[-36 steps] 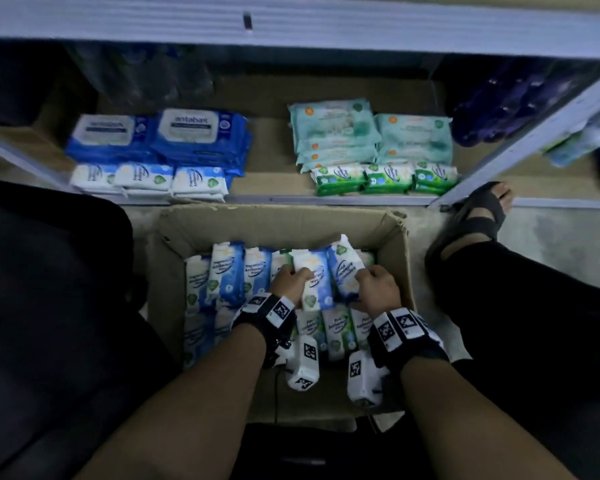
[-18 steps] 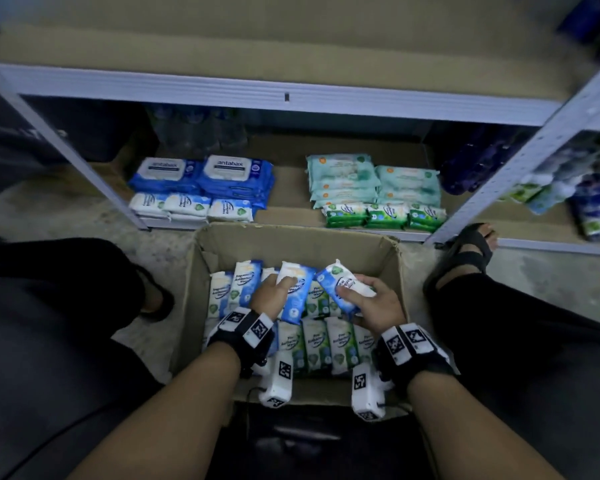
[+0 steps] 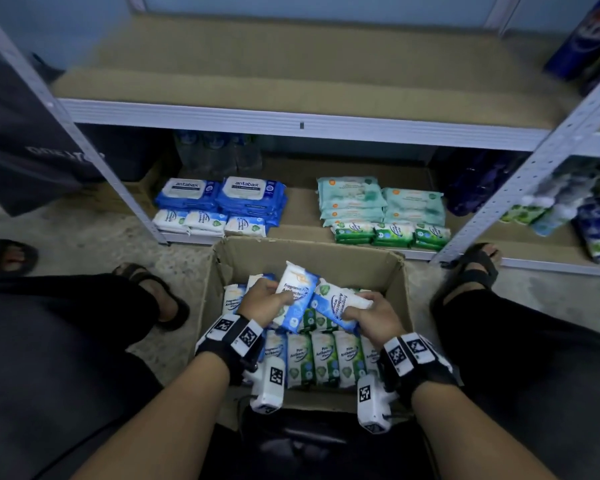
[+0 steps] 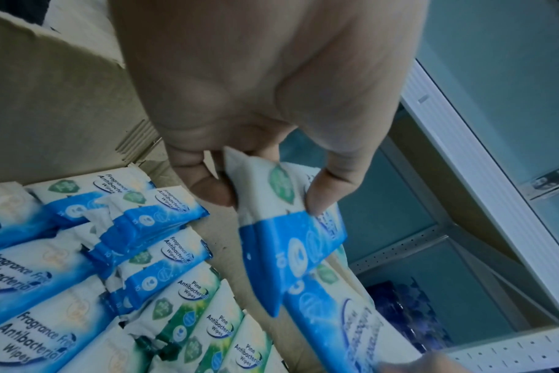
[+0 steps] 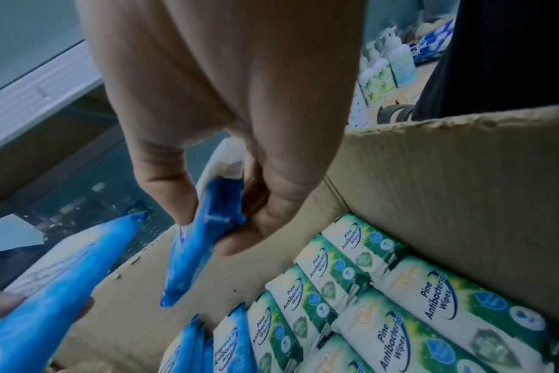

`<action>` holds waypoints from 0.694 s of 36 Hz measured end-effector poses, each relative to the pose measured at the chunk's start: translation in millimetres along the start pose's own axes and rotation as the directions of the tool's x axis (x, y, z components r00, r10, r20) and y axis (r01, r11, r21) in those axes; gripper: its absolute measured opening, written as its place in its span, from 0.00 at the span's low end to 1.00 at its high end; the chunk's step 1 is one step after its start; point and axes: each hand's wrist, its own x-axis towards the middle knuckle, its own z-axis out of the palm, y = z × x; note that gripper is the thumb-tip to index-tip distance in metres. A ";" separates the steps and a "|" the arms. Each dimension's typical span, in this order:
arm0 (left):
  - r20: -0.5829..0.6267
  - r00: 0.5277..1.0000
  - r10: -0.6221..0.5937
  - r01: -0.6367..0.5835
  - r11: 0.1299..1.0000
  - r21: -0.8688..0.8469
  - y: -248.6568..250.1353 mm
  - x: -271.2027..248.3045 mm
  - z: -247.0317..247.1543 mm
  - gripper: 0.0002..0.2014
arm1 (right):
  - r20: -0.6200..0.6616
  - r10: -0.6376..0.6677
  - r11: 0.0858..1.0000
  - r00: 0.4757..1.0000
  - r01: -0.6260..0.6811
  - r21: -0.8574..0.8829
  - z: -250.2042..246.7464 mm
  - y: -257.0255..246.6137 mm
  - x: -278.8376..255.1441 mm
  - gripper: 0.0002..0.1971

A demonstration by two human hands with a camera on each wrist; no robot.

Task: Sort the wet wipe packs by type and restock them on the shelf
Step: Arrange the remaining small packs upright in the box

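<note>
Cardboard, brown and open-topped, forms the box [image 3: 394, 306] standing on the concrete floor [image 3: 94, 237] between the person's knees, its far wall just short of the white metal shelf rail [image 3: 302, 125]. Free room lies above the box and across the bare tan upper shelf board [image 3: 291, 64] at 12 o'clock. White perforated uprights [image 3: 520, 188] bound the lower bay at 10 and 2 o'clock.

On the lower shelf, at 11 o'clock, blue "antabax" wipe packs [image 3: 219, 195] are stacked behind small blue-and-white wipe packs [image 3: 208, 221]. At 1 o'clock, pale teal wipe packs [image 3: 381, 202] sit behind small green-and-white wipe packs [image 3: 392, 233]. Dark bottles at the back of the bay are too dim to identify. A sandalled foot [image 3: 475, 268] rests at 2 o'clock beside the box.

Inside the box, green "Pine Antibacterial Wipes" packs [image 5: 431, 290] stand in rows along the near and right side; blue "Fragrance Free" packs [image 4: 32, 328] fill the left.

Left hand [image 3: 267, 299]: curled, thumb and fingers pinching the white end of a blue fragrance-free pack [image 3: 297, 299], held raised above the box contents. Right hand [image 3: 371, 313]: curled, gripping a second blue fragrance-free pack [image 3: 336, 303], tilted, just beside the first; whether the two packs touch cannot be told.
</note>
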 end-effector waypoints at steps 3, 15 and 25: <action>0.037 0.999 0.029 -0.028 0.999 -0.017 2.2 1.4 1.9 0.13 | -0.023 0.011 0.997 1.000 -0.009 0.082 -4.8 3.1 0.4 0.20; 0.141 0.973 0.184 -0.187 0.982 0.008 9.0 -3.0 17.0 0.07 | 0.157 0.090 0.847 0.984 -0.158 0.508 -8.0 -2.6 -6.9 0.10; 0.127 0.960 0.249 -0.267 0.952 0.150 -1.2 6.1 14.5 0.07 | 0.312 0.178 0.810 0.933 -0.319 0.493 3.6 -1.6 -9.9 0.12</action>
